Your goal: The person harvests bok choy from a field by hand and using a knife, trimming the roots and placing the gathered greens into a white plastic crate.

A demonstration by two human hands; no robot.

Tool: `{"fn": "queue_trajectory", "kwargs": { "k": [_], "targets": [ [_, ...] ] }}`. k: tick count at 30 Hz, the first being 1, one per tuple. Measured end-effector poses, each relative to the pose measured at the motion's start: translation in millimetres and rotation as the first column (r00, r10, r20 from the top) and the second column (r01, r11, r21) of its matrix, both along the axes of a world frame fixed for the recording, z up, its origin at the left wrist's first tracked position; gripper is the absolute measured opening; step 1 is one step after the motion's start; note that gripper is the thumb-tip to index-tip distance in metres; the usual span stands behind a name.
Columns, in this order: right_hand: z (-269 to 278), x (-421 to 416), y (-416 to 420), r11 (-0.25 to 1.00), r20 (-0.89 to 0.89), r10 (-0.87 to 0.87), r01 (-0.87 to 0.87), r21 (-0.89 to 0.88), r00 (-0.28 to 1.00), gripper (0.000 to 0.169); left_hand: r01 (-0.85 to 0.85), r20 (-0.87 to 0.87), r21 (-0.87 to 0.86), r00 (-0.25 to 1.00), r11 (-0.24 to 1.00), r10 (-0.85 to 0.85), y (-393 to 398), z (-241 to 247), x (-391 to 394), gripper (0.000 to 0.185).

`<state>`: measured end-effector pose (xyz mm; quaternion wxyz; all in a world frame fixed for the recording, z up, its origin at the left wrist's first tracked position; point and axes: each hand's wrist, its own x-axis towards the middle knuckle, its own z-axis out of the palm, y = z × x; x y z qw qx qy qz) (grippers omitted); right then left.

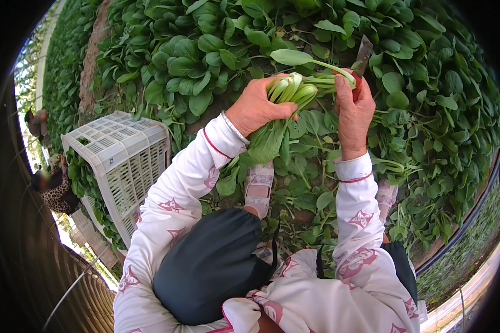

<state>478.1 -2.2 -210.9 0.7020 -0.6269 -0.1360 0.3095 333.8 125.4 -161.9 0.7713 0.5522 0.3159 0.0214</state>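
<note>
My left hand (260,103) is closed around a bunch of leafy greens (291,89), with the pale cut stem ends up and the leaves hanging below the fist. In my right hand (354,108) is a knife (363,54) with a red handle, its stained blade pointing up and away. Between the thumb and fingers of that same hand I pinch a leaf stalk (333,68); its broad leaf stretches left above the bunch. Other stalks run from the bunch towards my right fingers. How the fingers wrap the knife handle is partly hidden.
A white plastic crate (123,145) holding greens stands to my left. Dense leafy plants (196,62) grow ahead and to the right. Loose leaves (304,166) cover the soil around my sandals (259,187). Two people (58,187) are at the far left. A dark pipe (462,237) borders the bed at right.
</note>
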Motion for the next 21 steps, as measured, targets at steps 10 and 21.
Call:
{"fn": "queue_trajectory", "kwargs": {
  "k": [10,21],
  "targets": [
    [-12.1,2.2,-9.3,0.994,-0.454,0.040,0.009,0.107,0.890,0.028,0.164,0.025,0.476,0.980,0.864,-0.199,-16.1,-26.8,51.7,0.055],
    [-131.0,87.9,36.7,0.948,0.072,-0.066,0.085,-0.307,0.995,0.030,0.433,-0.599,0.714,0.784,-0.550,-0.160,78.8,-77.4,158.5,0.022]
  ]
}}
